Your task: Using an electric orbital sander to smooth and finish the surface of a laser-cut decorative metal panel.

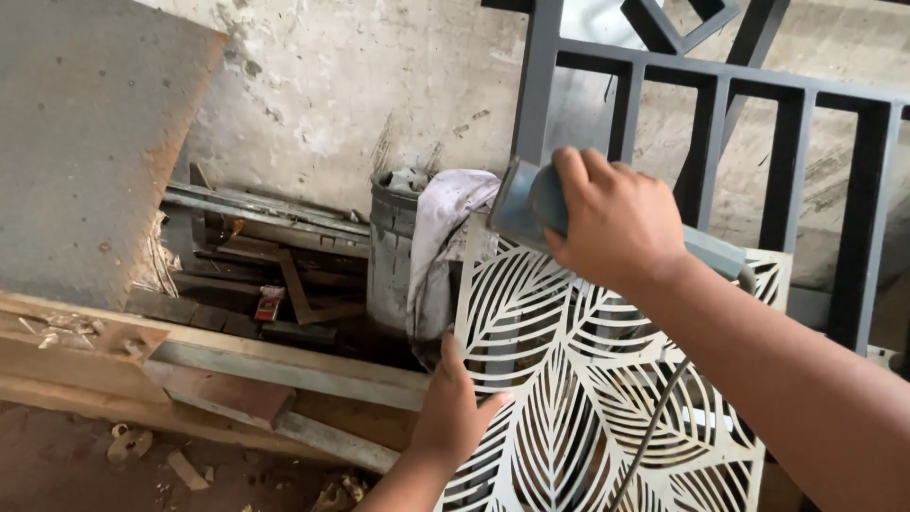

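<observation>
A white panel (578, 379) cut through with a leaf pattern stands upright in front of me. My left hand (450, 403) grips its left edge low down. My right hand (616, 223) is closed over a grey power tool (517, 204) that rests against the panel's top edge. The tool's body runs on to the right behind my wrist, and its dark cable (654, 427) hangs down across the panel's face.
A dark grey metal frame (716, 95) leans on the rough wall behind the panel. A dirty metal bucket (391, 251) with a white cloth (438, 237) draped over it stands left of the panel. Wooden boards, metal bars and scraps lie at the left.
</observation>
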